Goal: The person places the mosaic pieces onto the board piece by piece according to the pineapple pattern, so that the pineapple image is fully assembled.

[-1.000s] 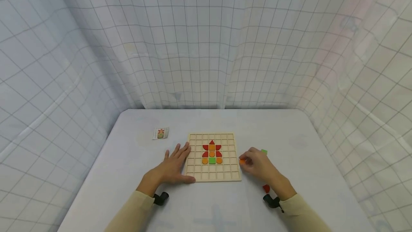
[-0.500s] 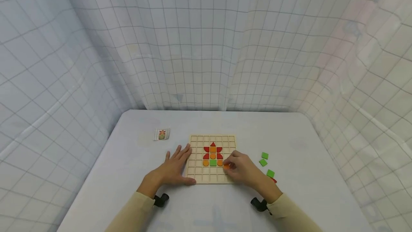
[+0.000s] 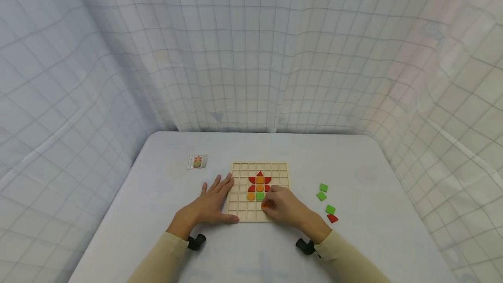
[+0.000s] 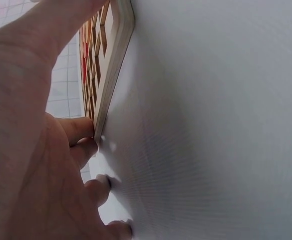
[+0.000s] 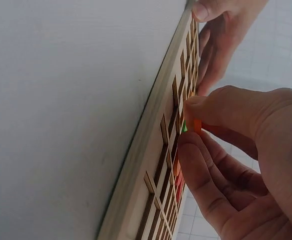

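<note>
A wooden grid board lies on the white table, bearing a figure of red, orange and green tiles. In the head view, a red triangle tops an orange square, with an orange disc and a green square below. My left hand rests with spread fingers along the board's left edge. Over the lower right cells, my right hand pinches an orange tile between thumb and fingertips; its shape is mostly covered. This hand also hides part of the figure's right side.
Right of the board lie loose green squares and a red rounded piece. A small pattern card with a similar figure lies at the back left. Gridded white curtains enclose the table's back and sides.
My right hand has carried the orange tile leftward from beside the board to over its lower cells, uncovering the loose pieces at right. My left hand stays at the board's edge.
</note>
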`<state>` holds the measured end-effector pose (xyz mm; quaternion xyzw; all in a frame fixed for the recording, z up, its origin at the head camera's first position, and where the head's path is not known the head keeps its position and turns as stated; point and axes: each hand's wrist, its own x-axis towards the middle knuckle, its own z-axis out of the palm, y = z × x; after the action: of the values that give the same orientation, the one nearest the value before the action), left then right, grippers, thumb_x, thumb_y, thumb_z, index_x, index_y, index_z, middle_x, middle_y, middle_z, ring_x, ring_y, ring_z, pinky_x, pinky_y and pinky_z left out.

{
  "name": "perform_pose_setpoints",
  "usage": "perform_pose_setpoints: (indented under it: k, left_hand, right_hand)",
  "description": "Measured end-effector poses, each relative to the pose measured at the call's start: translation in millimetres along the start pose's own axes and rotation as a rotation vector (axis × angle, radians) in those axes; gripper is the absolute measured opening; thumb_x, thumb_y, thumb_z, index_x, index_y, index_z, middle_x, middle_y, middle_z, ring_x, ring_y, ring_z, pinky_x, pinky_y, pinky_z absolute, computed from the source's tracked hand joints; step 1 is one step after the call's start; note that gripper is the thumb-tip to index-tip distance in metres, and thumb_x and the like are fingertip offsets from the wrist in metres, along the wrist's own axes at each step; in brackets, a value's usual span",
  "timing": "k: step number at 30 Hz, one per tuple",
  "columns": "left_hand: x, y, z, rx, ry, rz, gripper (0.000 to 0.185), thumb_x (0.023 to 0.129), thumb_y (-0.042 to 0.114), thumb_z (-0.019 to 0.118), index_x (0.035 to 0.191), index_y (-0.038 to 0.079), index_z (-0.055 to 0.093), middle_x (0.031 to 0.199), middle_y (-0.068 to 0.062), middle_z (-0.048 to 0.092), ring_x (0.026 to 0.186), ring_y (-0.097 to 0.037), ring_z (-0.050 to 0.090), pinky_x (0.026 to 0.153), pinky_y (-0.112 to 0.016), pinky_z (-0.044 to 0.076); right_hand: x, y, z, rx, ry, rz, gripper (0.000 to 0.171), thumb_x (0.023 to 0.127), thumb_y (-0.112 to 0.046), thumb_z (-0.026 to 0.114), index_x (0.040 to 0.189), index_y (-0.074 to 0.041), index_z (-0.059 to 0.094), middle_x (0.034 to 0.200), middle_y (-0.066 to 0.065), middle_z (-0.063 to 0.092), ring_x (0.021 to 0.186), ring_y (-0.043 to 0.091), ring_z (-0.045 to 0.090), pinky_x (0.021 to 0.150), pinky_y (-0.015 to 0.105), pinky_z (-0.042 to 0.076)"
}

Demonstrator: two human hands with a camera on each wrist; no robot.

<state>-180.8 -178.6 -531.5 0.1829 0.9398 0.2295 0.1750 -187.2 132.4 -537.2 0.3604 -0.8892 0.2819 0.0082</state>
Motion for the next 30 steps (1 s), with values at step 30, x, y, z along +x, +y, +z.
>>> perform_pose_setpoints:
  k: [30]
  left_hand:
    - [2.1,-3.4,-3.6,0.023,-0.012,0.013,0.133,0.092,0.068,0.092,0.187,0.007,0.021,0.199,-0.014,0.011,0.184,-0.051,0.008,0.139,-0.089,0.006]
  right_hand:
    - [10.2,-6.7,9.3,0.032,-0.006,0.015,0.007,0.1,-0.002,0.091,0.105,-0.006,0.094,0.098,0.003,0.079,0.089,0.011,0.069,0.075,0.018,0.059]
